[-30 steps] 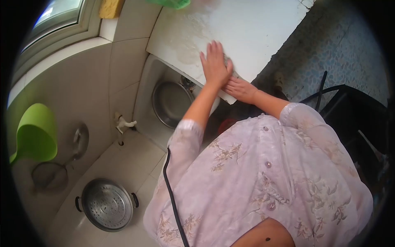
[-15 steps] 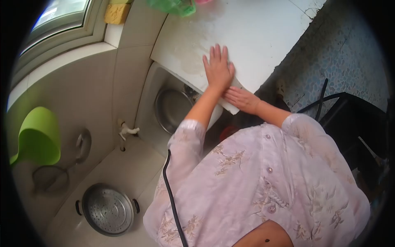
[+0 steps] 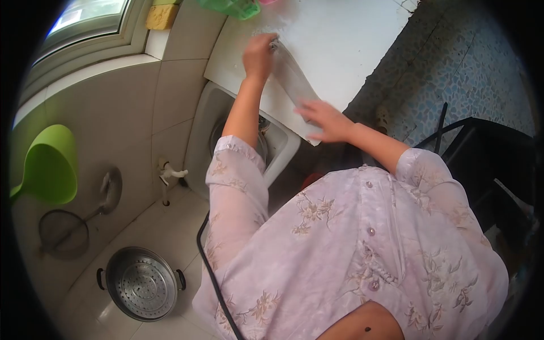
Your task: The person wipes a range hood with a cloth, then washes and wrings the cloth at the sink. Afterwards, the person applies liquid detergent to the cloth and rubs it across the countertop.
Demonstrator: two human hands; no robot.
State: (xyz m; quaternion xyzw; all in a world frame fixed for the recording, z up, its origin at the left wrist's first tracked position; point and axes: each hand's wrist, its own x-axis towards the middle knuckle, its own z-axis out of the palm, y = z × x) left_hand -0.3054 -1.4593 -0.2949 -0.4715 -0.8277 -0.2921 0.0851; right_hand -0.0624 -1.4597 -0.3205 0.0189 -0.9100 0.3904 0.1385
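My left hand (image 3: pixel 259 56) is closed on one end of a thin, greyish, see-through strip, which looks like a flattened plastic bag (image 3: pixel 296 73). The strip runs slantwise over the white countertop (image 3: pixel 340 51) toward the near corner. At its nearer end is my right hand (image 3: pixel 326 120), slightly blurred, with fingers spread and nothing visibly gripped. Whether those fingertips touch the strip I cannot tell.
Below the counter edge is a sink (image 3: pixel 283 148) with a metal basin, partly behind my left arm. A tap (image 3: pixel 173 171), green scoop (image 3: pixel 51 164) and strainer (image 3: pixel 63 233) are on the wall. A steamer pot (image 3: pixel 141 283) stands low left; a yellow sponge (image 3: pixel 161 17) sits by the window.
My left hand has gone from lying flat to closed on the strip's far end, moving up and left. The strip now stretches between the hands. My right hand has shifted slightly left and up.
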